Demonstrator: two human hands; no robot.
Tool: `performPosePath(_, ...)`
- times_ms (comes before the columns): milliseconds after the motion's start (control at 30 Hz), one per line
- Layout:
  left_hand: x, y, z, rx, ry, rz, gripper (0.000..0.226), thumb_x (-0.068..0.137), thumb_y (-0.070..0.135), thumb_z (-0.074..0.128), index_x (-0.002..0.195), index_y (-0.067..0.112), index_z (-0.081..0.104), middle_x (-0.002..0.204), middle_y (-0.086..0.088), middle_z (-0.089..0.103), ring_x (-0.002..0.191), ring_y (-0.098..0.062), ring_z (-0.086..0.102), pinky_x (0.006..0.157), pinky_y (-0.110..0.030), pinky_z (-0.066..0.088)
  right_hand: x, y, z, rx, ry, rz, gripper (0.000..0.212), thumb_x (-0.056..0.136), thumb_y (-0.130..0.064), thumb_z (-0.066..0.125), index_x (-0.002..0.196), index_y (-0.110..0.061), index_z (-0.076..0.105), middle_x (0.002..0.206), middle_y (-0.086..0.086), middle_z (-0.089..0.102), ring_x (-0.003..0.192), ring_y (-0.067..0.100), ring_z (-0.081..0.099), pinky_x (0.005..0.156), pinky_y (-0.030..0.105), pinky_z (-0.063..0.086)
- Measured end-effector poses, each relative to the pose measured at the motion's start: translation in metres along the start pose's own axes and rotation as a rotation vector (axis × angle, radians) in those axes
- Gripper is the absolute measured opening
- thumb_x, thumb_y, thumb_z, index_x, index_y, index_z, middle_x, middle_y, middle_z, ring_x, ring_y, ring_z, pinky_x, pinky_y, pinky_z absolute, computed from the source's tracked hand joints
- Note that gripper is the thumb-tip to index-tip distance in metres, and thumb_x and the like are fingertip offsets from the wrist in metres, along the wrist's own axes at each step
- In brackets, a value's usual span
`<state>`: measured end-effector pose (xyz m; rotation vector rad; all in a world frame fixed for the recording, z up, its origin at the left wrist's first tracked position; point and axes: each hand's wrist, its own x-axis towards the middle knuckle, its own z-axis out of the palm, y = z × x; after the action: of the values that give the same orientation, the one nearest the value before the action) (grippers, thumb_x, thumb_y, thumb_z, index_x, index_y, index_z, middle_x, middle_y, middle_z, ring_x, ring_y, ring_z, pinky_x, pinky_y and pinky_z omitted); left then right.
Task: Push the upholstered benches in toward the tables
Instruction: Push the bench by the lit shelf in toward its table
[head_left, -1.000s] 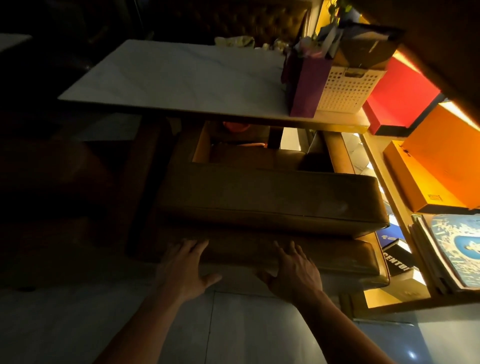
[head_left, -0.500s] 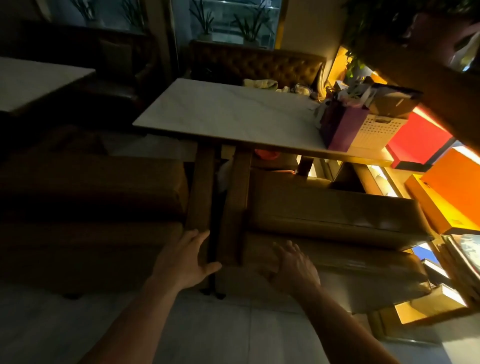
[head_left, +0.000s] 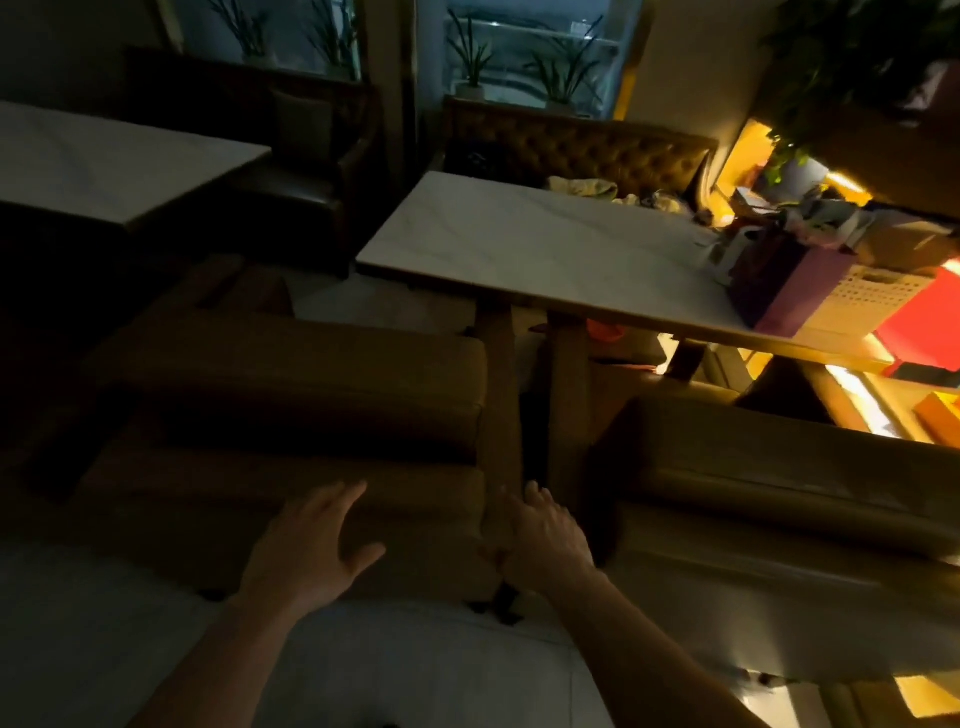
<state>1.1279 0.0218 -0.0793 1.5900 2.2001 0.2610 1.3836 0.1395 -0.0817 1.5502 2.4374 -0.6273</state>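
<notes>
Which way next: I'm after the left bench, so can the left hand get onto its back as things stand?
Probably yes: the left hand, fingers spread, hovers right at the left bench back, and nothing lies between them.

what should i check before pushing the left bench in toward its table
1. Left hand on the left bench: ok, open palm sits at the back's near face, though firm contact cannot be told.
2. Right hand placed: not ok, it is at the wooden end panels in the gap between the two benches, not spread on the left bench's back.
3. Target table ahead of the bench: ok, its pale top shows beyond the seat.
4. Floor path under the bench: cannot tell, too dark.
5. Right bench apart from the left one: ok, a narrow gap separates them.
</notes>
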Motion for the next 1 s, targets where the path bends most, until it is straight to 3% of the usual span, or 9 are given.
performPosePath(333,0.078,-0.168,-0.031,0.096,-0.056,-0.125,0.093,0.080,0.071,0.059,0.153,0.040,0.011,0.162,0.004,0.018,0.146,-0.024,0.022,0.113,-0.044,0.033,0.131,-0.119,0.057,-0.033,-0.034,-0.059,0.097,0.086,-0.063,0.061,0.158,-0.032,0.004,0.167,0.014,-0.002,0.154,0.034,-0.005,0.125,0.050,0.006)
performPosePath(467,0.117,-0.217,-0.033,0.178,-0.095,-0.117,0.097,0.078,0.071,0.061,0.154,0.040,0.008,0.164,0.003,0.011,0.148,-0.025,0.015,0.118,-0.043,0.022,0.171,-0.126,0.067,-0.101,-0.063,-0.002,0.107,0.080,-0.072,0.060,0.158,-0.031,-0.001,0.167,0.016,-0.001,0.153,0.035,-0.008,0.124,0.055,0.002)
performPosePath(567,0.141,-0.234,-0.024,0.215,-0.150,-0.076,0.102,0.075,0.074,0.061,0.153,0.044,0.003,0.164,0.004,0.004,0.149,-0.026,0.007,0.120,-0.046,0.017,0.184,-0.122,0.078,-0.112,-0.113,0.043,0.113,0.076,-0.074,0.063,0.158,-0.033,-0.004,0.167,0.014,-0.002,0.153,0.035,-0.010,0.120,0.063,-0.003)
performPosePath(667,0.159,-0.242,-0.016,0.224,-0.188,-0.019,0.100,0.076,0.072,0.062,0.151,0.048,0.001,0.164,0.006,0.004,0.149,-0.025,0.003,0.120,-0.048,0.016,0.187,-0.118,0.089,-0.096,-0.055,0.068,0.112,0.074,-0.079,0.059,0.157,-0.037,-0.004,0.167,0.012,0.003,0.153,0.033,-0.006,0.119,0.066,-0.004)
performPosePath(800,0.159,-0.250,-0.011,0.175,-0.185,-0.009,0.090,0.080,0.065,0.064,0.150,0.052,0.009,0.162,0.009,0.012,0.147,-0.024,0.007,0.114,-0.051,0.027,0.181,-0.119,0.095,-0.108,-0.007,0.073,0.108,0.075,-0.079,0.058,0.157,-0.037,0.002,0.165,0.010,0.016,0.153,0.031,0.005,0.120,0.064,0.000)
performPosePath(1000,0.158,-0.261,-0.020,0.191,-0.227,0.050,0.086,0.079,0.062,0.066,0.150,0.045,0.020,0.160,0.006,0.021,0.143,-0.029,0.021,0.114,-0.049,0.030,0.165,-0.141,0.101,-0.079,0.001,0.138,0.108,0.074,-0.079,0.060,0.157,-0.035,0.007,0.164,0.011,0.016,0.153,0.033,0.005,0.120,0.064,0.000)
